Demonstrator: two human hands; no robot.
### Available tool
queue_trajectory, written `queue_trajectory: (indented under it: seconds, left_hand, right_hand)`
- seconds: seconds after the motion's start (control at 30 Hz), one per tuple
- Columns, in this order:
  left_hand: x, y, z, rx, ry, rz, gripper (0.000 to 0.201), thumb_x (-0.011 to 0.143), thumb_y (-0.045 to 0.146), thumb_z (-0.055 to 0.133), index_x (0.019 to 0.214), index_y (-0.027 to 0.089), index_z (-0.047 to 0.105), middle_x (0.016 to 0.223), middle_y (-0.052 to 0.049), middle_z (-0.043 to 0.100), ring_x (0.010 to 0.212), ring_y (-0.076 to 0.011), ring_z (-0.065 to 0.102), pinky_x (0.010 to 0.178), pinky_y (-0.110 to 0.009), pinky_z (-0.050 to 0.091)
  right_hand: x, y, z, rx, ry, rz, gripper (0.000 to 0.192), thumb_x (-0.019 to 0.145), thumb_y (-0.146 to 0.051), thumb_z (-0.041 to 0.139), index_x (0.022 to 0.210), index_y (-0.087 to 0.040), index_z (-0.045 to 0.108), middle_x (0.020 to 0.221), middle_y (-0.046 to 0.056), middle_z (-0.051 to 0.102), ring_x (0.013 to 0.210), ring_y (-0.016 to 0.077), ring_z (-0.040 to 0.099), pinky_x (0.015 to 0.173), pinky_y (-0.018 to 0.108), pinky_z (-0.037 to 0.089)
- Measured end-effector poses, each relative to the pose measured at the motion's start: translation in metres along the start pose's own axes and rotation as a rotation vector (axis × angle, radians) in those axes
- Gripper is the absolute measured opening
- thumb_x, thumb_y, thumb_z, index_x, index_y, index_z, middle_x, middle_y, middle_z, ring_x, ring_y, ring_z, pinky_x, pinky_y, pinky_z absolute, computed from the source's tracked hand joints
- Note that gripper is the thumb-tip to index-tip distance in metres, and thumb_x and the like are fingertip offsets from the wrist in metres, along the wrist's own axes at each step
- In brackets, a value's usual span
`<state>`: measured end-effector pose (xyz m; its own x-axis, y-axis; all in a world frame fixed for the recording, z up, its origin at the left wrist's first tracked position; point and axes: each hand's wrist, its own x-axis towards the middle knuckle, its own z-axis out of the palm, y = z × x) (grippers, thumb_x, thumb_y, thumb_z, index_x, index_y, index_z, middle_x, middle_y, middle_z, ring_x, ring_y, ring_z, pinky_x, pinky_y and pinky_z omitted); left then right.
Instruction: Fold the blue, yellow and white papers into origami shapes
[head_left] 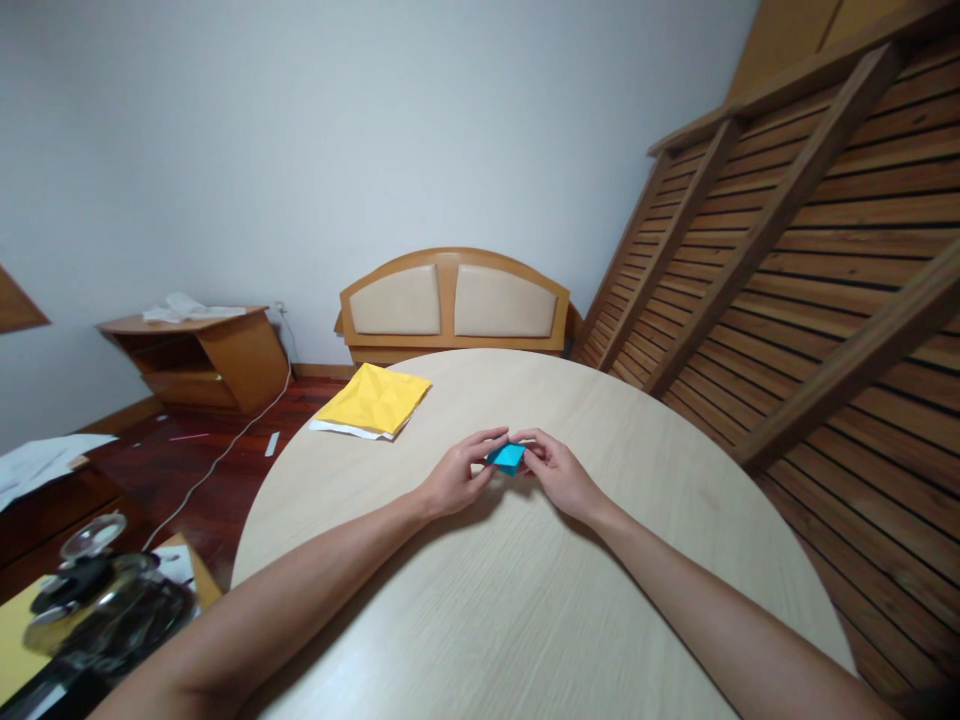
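Blue folded paper (507, 458) | left hand (456, 478) pinching it | right hand (559, 474) pinching it | round table (525, 600)

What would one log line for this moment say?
left hand: pinching blue paper | right hand: pinching same | table: yellow paper at far edge

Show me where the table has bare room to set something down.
Bare: the near table between the forearms, the far right side by the slatted wall, and the far rim behind the hands. Crowded: the middle, where left hand and right hand pinch the blue paper, and the yellow paper far left.
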<state>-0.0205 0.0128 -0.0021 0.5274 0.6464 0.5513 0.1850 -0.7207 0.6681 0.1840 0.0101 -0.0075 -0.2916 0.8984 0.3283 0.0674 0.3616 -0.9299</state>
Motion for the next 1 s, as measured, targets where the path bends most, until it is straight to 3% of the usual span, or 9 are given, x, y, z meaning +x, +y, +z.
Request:
queue_trajectory:
  seconds: [0.17, 0.37, 0.53, 0.67, 0.8, 0.9, 1.0]
  left_hand:
    - [0.0, 0.004, -0.005, -0.061, -0.044, 0.009, 0.047, 0.091, 0.018, 0.058, 0.138, 0.023, 0.057, 0.146, -0.014, 0.05, 0.132, -0.0273, 0.052, 0.098, -0.04, 0.054]
    - [0.001, 0.002, -0.004, -0.084, 0.03, -0.04, 0.028, 0.096, 0.027, 0.057, 0.12, 0.02, 0.07, 0.139, -0.014, 0.057, 0.126, -0.0274, 0.057, 0.104, -0.045, 0.049]
    - [0.001, -0.002, 0.001, -0.347, 0.099, -0.13, 0.047, 0.091, 0.034, 0.068, 0.135, 0.021, 0.057, 0.156, -0.018, 0.035, 0.12, -0.0284, 0.062, 0.093, -0.039, 0.056]
    - [0.002, 0.003, 0.002, -0.446, 0.109, -0.182, 0.057, 0.087, 0.037, 0.072, 0.138, 0.021, 0.053, 0.154, -0.02, 0.039, 0.119, -0.0302, 0.062, 0.094, -0.04, 0.056]
    - [0.003, 0.005, 0.003, -0.423, 0.123, -0.216, 0.052, 0.086, 0.038, 0.073, 0.131, 0.019, 0.057, 0.14, -0.018, 0.055, 0.113, -0.0276, 0.066, 0.088, -0.038, 0.057]
    - [0.005, 0.002, 0.004, -0.292, 0.167, -0.245, 0.038, 0.083, 0.039, 0.074, 0.111, 0.014, 0.067, 0.114, -0.015, 0.07, 0.1, -0.024, 0.069, 0.084, -0.035, 0.057]
    - [0.008, -0.001, 0.003, -0.212, 0.161, -0.285, 0.031, 0.083, 0.042, 0.072, 0.093, 0.012, 0.071, 0.094, -0.011, 0.074, 0.085, -0.02, 0.069, 0.082, -0.034, 0.056]
  right_hand:
    - [0.001, -0.001, -0.005, 0.008, -0.022, 0.055, 0.023, 0.083, -0.033, 0.059, 0.099, -0.02, 0.069, 0.098, 0.005, 0.072, 0.08, 0.0173, 0.066, 0.071, 0.03, 0.052]
    - [0.001, -0.006, -0.007, -0.003, -0.073, 0.055, 0.019, 0.078, -0.032, 0.064, 0.089, -0.02, 0.075, 0.092, 0.005, 0.075, 0.088, 0.0206, 0.067, 0.087, 0.037, 0.049]
    - [-0.002, -0.006, -0.004, 0.01, -0.105, 0.064, 0.028, 0.079, -0.037, 0.071, 0.1, -0.019, 0.071, 0.102, 0.008, 0.073, 0.09, 0.0219, 0.068, 0.084, 0.038, 0.051]
    - [-0.004, -0.004, 0.003, 0.034, -0.003, 0.05, 0.038, 0.071, -0.035, 0.08, 0.099, -0.02, 0.058, 0.098, 0.004, 0.068, 0.085, 0.0193, 0.068, 0.076, 0.034, 0.053]
    - [-0.005, -0.006, 0.009, 0.022, 0.034, 0.004, 0.045, 0.072, -0.03, 0.079, 0.104, -0.023, 0.048, 0.096, 0.002, 0.065, 0.086, 0.0179, 0.067, 0.078, 0.033, 0.054]
    - [-0.005, -0.009, 0.012, -0.008, 0.07, 0.015, 0.05, 0.071, -0.029, 0.077, 0.109, -0.024, 0.045, 0.097, 0.002, 0.064, 0.084, 0.0176, 0.067, 0.076, 0.033, 0.054]
    - [-0.006, -0.011, 0.013, -0.028, 0.089, 0.021, 0.053, 0.071, -0.03, 0.076, 0.112, -0.024, 0.044, 0.097, 0.002, 0.064, 0.085, 0.0181, 0.066, 0.076, 0.033, 0.053]
